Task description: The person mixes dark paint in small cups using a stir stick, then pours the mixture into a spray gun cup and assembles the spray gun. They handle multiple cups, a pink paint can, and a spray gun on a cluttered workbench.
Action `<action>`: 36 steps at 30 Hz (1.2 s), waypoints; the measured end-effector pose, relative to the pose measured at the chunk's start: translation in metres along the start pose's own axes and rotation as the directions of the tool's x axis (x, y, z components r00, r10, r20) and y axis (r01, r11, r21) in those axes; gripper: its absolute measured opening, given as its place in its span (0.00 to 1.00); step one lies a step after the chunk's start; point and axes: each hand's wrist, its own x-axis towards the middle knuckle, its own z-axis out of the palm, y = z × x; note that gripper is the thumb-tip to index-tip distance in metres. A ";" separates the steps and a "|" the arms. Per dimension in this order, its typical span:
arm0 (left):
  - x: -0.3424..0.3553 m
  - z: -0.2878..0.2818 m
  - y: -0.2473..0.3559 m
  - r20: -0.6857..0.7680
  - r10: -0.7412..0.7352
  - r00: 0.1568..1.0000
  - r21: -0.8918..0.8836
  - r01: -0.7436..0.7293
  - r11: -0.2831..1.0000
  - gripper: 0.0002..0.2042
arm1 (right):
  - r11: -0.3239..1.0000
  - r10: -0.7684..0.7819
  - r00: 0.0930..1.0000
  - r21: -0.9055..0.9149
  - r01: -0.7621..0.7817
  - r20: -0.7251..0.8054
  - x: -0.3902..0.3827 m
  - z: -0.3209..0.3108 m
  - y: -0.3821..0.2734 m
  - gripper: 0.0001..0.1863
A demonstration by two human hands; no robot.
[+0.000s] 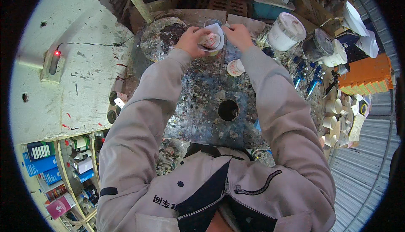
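Observation:
My left hand (191,41) is wrapped around a paper cup (209,41) with red print, tilted over a white paper cone (219,30) that looks like a paint strainer. My right hand (238,36) pinches the cone's edge between thumb and fingers. Behind and under the cone shows part of a clear container (212,22); the rest of it is hidden. Whether anything flows from the cup cannot be made out. Another paper cup (234,68) stands on the bench just below my right wrist.
The paint-spattered bench (196,93) has a round dark hole (228,110). A crusted round lid or disc (162,38) lies left of my hands. White buckets (287,31), blue-handled spray guns (312,80) and several paper cups (333,105) line the right side. Shelves stand lower left.

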 end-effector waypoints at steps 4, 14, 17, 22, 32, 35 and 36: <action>0.009 -0.004 0.000 -0.062 0.010 0.998 -0.035 -0.012 0.999 0.30 | 0.982 -0.184 0.974 -0.064 0.176 -0.134 -0.008 -0.007 -0.003 0.24; 0.007 -0.007 -0.023 -0.056 -0.186 0.981 -0.468 0.139 0.873 0.28 | 0.985 0.024 0.944 0.171 0.035 -0.330 -0.053 -0.012 0.002 0.19; 0.007 -0.005 -0.029 -0.051 -0.219 0.974 -0.413 0.179 0.893 0.27 | 0.957 0.146 0.949 0.281 -0.065 -0.278 -0.073 -0.015 -0.003 0.19; 0.010 -0.007 -0.033 -0.032 -0.259 0.965 -0.437 0.220 0.872 0.26 | 0.906 0.310 0.901 0.382 -0.183 -0.305 -0.097 -0.029 -0.009 0.18; 0.033 -0.026 -0.038 -0.011 -0.246 0.969 -0.455 0.214 0.864 0.28 | 0.940 -0.324 0.836 -0.051 0.338 -0.442 -0.136 0.001 -0.025 0.11; 0.037 -0.018 -0.040 -0.041 -0.170 0.985 -0.372 0.143 0.917 0.27 | 0.856 -0.469 0.855 -0.352 0.378 -0.221 -0.161 0.011 -0.021 0.12; 0.038 -0.015 -0.041 -0.033 -0.165 0.986 -0.369 0.141 0.918 0.27 | 0.824 -0.481 0.863 -0.416 0.385 -0.156 -0.168 0.013 -0.018 0.14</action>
